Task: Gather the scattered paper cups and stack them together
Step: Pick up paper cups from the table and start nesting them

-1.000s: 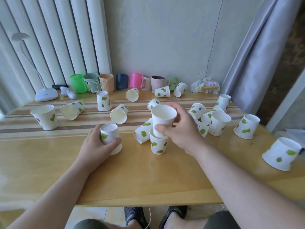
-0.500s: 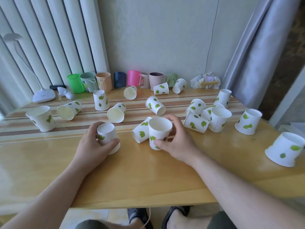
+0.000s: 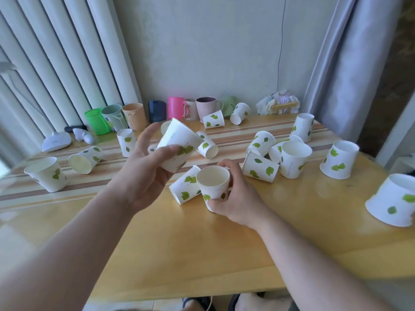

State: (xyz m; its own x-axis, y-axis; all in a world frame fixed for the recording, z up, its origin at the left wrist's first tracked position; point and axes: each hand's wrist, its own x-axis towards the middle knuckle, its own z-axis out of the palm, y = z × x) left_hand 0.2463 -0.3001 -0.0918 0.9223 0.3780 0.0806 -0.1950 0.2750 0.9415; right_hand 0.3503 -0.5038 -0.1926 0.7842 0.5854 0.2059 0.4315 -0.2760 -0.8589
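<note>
Holding one paper cup (image 3: 179, 146) off the bench (image 3: 202, 254), left hand (image 3: 143, 176) is clamped on it: thumb across the leaf print, fingers behind, cup tilted with its base up and away, mouth toward the palm. Right hand (image 3: 233, 198) is wrapped round an upright stacked cup (image 3: 213, 184), mouth up, standing on the bench near the middle; how many are nested in it can't be told. The lifted cup hangs up and left of the stack, not touching it.

Tipped cup (image 3: 185, 187) lies on its side just left of the stack, touching or nearly so. Another tipped cup (image 3: 260, 167) lies right of the right hand, next to an upright open cup (image 3: 294, 160) and a cluster of fallen ones (image 3: 261, 142). Inverted cups (image 3: 339, 160) and (image 3: 393, 200) sit well out on the right side. Left side: upright cup (image 3: 46, 173) near the edge, a cup on its side (image 3: 84, 159), an inverted one (image 3: 126, 142) further back. More fallen cups (image 3: 213, 119) along the back.

Row of coloured plastic mugs (image 3: 177, 107) lines the wall, white lamp base (image 3: 56, 142) at far left, grey curtain (image 3: 350, 52) right
</note>
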